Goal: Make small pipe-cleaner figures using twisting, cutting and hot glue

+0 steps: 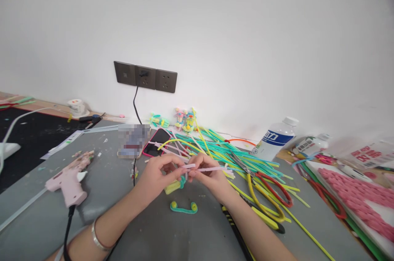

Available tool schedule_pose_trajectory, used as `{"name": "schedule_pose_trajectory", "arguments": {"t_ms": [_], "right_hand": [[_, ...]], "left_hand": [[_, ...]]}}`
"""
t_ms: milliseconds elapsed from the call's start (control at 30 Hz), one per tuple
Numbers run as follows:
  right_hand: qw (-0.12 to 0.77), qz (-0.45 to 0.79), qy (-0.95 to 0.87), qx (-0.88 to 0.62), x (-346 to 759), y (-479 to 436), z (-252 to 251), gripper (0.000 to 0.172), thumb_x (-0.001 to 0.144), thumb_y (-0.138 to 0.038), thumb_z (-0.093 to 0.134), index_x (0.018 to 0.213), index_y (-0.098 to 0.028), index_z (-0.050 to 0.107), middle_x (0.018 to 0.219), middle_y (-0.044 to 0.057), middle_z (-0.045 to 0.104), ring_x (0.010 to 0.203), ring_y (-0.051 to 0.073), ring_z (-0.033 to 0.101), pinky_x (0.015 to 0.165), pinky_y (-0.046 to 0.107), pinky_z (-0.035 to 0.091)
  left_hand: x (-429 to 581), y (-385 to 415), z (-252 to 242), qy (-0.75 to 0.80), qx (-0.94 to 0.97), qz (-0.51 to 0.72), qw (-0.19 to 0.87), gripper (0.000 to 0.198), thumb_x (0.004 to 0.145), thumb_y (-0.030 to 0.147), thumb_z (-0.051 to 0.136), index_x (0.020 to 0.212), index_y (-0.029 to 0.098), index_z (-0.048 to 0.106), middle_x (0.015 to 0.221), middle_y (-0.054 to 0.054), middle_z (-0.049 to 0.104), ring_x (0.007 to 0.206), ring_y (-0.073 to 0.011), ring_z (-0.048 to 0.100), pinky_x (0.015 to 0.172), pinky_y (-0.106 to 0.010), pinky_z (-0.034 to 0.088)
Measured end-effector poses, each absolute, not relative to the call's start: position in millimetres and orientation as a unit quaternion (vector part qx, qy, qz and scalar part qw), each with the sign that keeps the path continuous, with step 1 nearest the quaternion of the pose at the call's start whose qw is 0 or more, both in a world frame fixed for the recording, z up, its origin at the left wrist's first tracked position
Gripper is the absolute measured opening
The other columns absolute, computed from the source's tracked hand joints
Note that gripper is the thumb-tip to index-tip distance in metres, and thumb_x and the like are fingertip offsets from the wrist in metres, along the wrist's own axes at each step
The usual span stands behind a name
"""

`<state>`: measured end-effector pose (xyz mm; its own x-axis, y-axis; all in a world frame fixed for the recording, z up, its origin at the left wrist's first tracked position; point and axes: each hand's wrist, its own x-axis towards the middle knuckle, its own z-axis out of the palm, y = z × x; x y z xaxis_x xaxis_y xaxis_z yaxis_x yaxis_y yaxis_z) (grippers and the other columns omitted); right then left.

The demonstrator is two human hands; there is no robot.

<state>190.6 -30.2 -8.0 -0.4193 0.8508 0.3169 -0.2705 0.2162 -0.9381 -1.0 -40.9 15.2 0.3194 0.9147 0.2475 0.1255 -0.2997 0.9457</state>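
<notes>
My left hand [166,170] and my right hand [207,172] meet above the middle of the grey mat. Both pinch a pale pink pipe cleaner [211,169], whose long end sticks out to the right past my right fingers. Just below my left fingers is a yellow and teal pipe-cleaner piece [174,186]; whether a hand touches it I cannot tell. Nearer to me on the mat lies a teal pipe cleaner with coiled yellow ends [184,211].
Loose green and yellow pipe cleaners [212,146], scissors [254,175] and a bottle [273,138] are at the right. A pink glue gun [69,183] lies left. Phones [133,141] and small pipe-cleaner figures [184,119] are near the wall.
</notes>
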Motion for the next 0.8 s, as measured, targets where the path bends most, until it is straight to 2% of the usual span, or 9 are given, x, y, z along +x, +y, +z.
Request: {"name": "schedule_pose_trajectory", "arguments": {"t_ms": [233,333,600,800], "right_hand": [[0.459,0.63,-0.58,-0.236,191.3,-30.7,-4.8,0.02,0.081,-0.029,0.079,0.092,-0.02,0.065,0.08,-0.002,0.067,0.065,0.01,0.065,0.063,0.022,0.054],[0.429,0.655,-0.582,-0.221,192.1,-31.1,-1.3,0.019,0.079,-0.029,0.081,0.086,-0.018,0.067,0.079,-0.001,0.066,0.063,0.01,0.066,0.062,0.022,0.055],[0.407,0.675,-0.571,-0.228,196.6,-30.5,-2.3,0.015,0.077,-0.025,0.082,0.082,-0.016,0.071,0.075,0.001,0.069,0.063,0.014,0.072,0.06,0.024,0.058],[0.441,0.643,-0.571,-0.257,196.2,-28.1,-7.7,0.019,0.078,-0.031,0.081,0.08,-0.017,0.068,0.071,0.002,0.073,0.061,0.014,0.071,0.06,0.025,0.058]], "left_hand": [[-4.6,-42.0,19.3,0.391,0.618,0.348,0.587,0.028,0.081,0.039,0.071,0.07,0.013,0.066,0.063,-0.001,0.064,0.056,-0.011,0.059,0.055,-0.021,0.043],[-6.6,-41.1,23.9,0.377,0.622,0.298,0.618,0.032,0.076,0.04,0.076,0.066,0.013,0.065,0.064,-0.001,0.064,0.055,-0.0098,0.057,0.053,-0.02,0.042],[-11.2,-41.4,20.9,0.356,0.637,0.253,0.635,0.042,0.082,0.049,0.068,0.063,0.014,0.057,0.058,0.001,0.06,0.048,-0.0088,0.056,0.05,-0.02,0.041],[-8.8,-43.9,24.5,0.377,0.648,0.302,0.589,0.03,0.083,0.042,0.069,0.074,0.015,0.06,0.07,-0.001,0.069,0.054,-0.0099,0.06,0.052,-0.02,0.044]]}}
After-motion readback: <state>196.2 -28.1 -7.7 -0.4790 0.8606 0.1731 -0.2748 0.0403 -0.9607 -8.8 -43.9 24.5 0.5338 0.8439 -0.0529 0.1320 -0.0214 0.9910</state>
